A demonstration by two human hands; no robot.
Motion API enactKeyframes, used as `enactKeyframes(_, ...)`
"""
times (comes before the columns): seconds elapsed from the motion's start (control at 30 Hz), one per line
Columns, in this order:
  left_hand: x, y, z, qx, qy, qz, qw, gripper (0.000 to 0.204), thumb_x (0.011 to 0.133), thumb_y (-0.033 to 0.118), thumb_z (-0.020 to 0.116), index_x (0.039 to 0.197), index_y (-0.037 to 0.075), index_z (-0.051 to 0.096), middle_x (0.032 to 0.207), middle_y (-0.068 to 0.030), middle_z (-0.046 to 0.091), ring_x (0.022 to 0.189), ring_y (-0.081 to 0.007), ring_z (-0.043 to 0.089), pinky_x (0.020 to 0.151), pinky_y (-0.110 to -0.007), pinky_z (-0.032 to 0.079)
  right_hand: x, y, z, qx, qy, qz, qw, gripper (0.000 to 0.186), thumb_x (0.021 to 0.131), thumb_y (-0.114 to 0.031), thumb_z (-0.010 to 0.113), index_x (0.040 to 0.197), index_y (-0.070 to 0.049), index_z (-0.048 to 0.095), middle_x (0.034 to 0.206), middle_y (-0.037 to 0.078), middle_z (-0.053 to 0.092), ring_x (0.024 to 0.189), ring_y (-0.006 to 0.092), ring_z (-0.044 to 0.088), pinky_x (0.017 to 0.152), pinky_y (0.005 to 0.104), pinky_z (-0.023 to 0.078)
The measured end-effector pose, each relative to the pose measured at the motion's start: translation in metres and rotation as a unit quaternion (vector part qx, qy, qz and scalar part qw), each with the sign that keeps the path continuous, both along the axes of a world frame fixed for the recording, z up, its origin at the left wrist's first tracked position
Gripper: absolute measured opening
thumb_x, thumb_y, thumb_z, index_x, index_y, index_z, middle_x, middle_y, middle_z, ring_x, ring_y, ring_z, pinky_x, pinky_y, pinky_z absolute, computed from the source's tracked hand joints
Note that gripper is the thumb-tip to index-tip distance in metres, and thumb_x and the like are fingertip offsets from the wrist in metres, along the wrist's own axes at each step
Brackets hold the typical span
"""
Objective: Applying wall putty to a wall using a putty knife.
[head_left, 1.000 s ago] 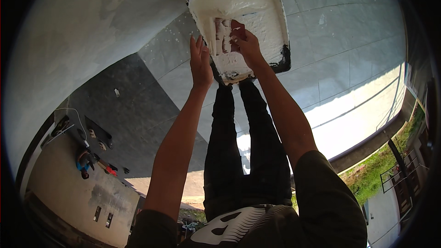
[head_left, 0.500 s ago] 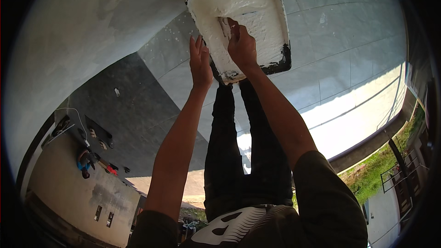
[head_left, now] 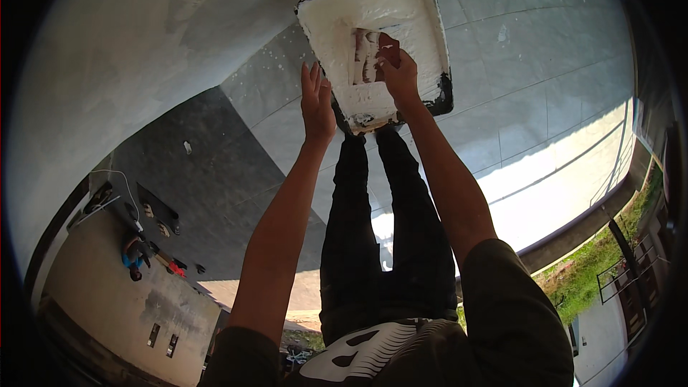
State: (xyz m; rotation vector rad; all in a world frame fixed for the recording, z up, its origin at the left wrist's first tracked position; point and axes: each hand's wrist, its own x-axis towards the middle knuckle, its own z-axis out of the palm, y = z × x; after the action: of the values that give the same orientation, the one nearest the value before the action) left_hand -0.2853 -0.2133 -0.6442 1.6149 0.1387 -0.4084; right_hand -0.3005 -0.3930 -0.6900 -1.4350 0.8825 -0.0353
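A dark-rimmed rectangular tray (head_left: 419,11) lies in front of me, its inside coated with thick white paste or paint. My right hand (head_left: 403,79) is closed round the near right edge of a brown flat scraper (head_left: 370,64) in the middle of the tray. White streaks cover the scraper's flat face. At the tray's left edge, my left hand (head_left: 315,104) is open, its fingers stretched out along the side. Whether its palm touches the rim I cannot tell.
A pale plastered wall (head_left: 143,50) rises on the left. Grey floor (head_left: 530,50) with paint spots spreads beneath, with a darker patch (head_left: 208,143) at left. Another person (head_left: 134,254) is farther off at lower left, near a white cable (head_left: 129,183). Grass (head_left: 584,297) borders the right.
My right hand has shifted right and slightly down with the scraper, whose streaked face now shows more fully. The tray sits slightly lower in view. My left hand stays beside it.
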Motion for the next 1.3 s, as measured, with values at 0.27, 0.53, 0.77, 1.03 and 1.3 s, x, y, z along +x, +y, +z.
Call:
enactKeyframes(0.27, 0.004, 0.018, 0.039, 0.019, -0.028, 0.0, 0.999, 0.069, 0.103, 0.021, 0.047, 0.157, -0.002, 0.01, 0.159, -0.0265, 0.027, 0.149, -0.0355, 0.026, 0.12, -0.042, 0.024, -0.002, -0.007, 0.056, 0.254, -0.013, -0.057, 0.965, 0.024, 0.093, -0.006, 0.063, 0.117, -0.001, 0.061, 0.101, 0.007, 0.067, 0.085, 0.0158, 0.067, 0.077, 0.0329, 0.059)
enactKeyframes(0.53, 0.009, 0.03, 0.149, 0.053, -0.085, -0.015, 0.995, 0.073, 0.104, 0.027, 0.049, 0.158, -0.002, 0.008, 0.161, -0.0258, 0.025, 0.151, -0.0342, 0.023, 0.121, -0.042, 0.021, -0.013, -0.022, 0.142, 0.322, -0.064, -0.078, 0.942, 0.019, 0.094, -0.006, 0.062, 0.113, -0.006, 0.058, 0.092, 0.001, 0.058, 0.08, 0.0118, 0.058, 0.072, 0.0297, 0.055)
enactKeyframes(0.77, 0.003, 0.053, 0.234, -0.005, -0.22, 0.014, 0.975, 0.075, 0.104, 0.031, 0.049, 0.158, 0.0, 0.008, 0.162, -0.0237, 0.024, 0.151, -0.0329, 0.022, 0.121, -0.042, 0.019, -0.03, -0.004, 0.239, 0.354, -0.164, -0.068, 0.918, 0.018, 0.095, -0.004, 0.061, 0.111, -0.01, 0.059, 0.089, -0.001, 0.06, 0.077, 0.0112, 0.058, 0.072, 0.0302, 0.052)
enactKeyframes(1.03, -0.008, 0.103, 0.297, -0.082, -0.305, 0.001, 0.949, 0.072, 0.103, 0.026, 0.048, 0.159, 0.002, 0.009, 0.162, -0.0219, 0.025, 0.152, -0.0333, 0.022, 0.121, -0.042, 0.018, -0.06, 0.047, 0.31, 0.345, -0.249, -0.119, 0.897, 0.03, 0.093, 0.002, 0.057, 0.121, -0.008, 0.056, 0.103, 0.004, 0.065, 0.089, 0.0172, 0.065, 0.077, 0.0328, 0.055)
enactKeyframes(1.3, -0.023, 0.198, 0.377, -0.081, -0.359, -0.045, 0.929, 0.077, 0.103, 0.043, 0.044, 0.159, 0.004, 0.007, 0.163, -0.0193, 0.024, 0.152, -0.0334, 0.02, 0.12, -0.047, 0.016, -0.069, 0.145, 0.352, 0.345, -0.346, -0.103, 0.866, 0.034, 0.093, -0.004, 0.056, 0.126, -0.008, 0.055, 0.113, 0.005, 0.066, 0.101, 0.0201, 0.066, 0.093, 0.0382, 0.052)
